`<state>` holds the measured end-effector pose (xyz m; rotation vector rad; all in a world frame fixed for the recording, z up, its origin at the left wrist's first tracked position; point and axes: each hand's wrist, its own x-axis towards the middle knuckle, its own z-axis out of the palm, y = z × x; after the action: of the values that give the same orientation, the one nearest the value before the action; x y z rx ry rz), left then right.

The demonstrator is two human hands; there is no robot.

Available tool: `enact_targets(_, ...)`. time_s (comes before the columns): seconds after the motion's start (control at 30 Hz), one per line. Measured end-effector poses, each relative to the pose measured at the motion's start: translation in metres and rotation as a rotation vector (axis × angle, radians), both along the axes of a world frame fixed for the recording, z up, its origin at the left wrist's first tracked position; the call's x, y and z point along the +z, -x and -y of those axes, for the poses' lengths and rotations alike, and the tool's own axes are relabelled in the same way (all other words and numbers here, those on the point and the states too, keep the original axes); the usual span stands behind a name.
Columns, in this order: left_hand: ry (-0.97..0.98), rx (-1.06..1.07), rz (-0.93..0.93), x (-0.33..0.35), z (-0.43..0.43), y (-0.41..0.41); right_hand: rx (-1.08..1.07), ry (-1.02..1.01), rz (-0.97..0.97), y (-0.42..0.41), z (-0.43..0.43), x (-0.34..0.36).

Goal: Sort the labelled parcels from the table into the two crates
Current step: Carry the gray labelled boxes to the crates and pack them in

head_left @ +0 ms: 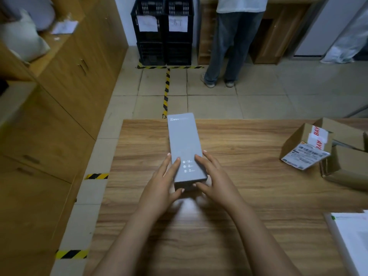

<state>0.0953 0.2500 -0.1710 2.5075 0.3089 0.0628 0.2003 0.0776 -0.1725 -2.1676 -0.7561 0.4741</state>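
A wooden bench (pixel 249 196) filled the lower frame; two black crates (pixel 162 30) stood top centre. Both hands, left (pixel 161 186) and right (pixel 214 180), clasped a grey box (pixel 184 144); the crate labels looked unreadable.

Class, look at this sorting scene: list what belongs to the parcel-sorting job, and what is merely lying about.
Job: grey box, held by left hand and right hand; cardboard parcels; two black crates; table.

Lying about: white bag, wooden cabinets, white sheet.

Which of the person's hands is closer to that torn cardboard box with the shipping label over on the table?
Right. The right hand grips the grey box on the side facing the cardboard box, though well short of it. The left hand grips the far side.
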Motion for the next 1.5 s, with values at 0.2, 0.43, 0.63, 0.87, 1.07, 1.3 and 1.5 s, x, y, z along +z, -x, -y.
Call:
enact_targets(0.2, -0.05, 0.146, -0.015, -0.004, -0.015, 0.016, -0.016, -0.016, -0.048, 0.001, -0.011, -0.006)
enact_targets(0.43, 0.174, 0.299, -0.069, -0.015, -0.05, 0.037, -0.038, 0.045, -0.344, 0.007, -0.046, -0.025)
enact_targets(0.63, 0.441, 0.386, -0.086, -0.034, -0.06, 0.047, 0.077, -0.018, -0.31, 0.016, -0.066, -0.039)
enact_targets(0.87, 0.683, 0.412, -0.062, -0.03, -0.063, 0.039, 0.073, -0.028, -0.369, 0.013, -0.071, -0.038)
enact_targets(1.07, 0.771, 0.374, -0.017, -0.022, -0.066, 0.035, 0.044, -0.074, -0.458, 0.012, -0.08, -0.029)
enact_targets(1.3, 0.751, 0.341, 0.179, 0.012, -0.059, 0.039, -0.02, -0.245, -0.456, 0.019, -0.073, 0.01)
enact_targets(1.5, 0.661, 0.217, 0.347, 0.077, -0.059, 0.035, -0.062, -0.433, -0.295, 0.028, -0.064, 0.077)
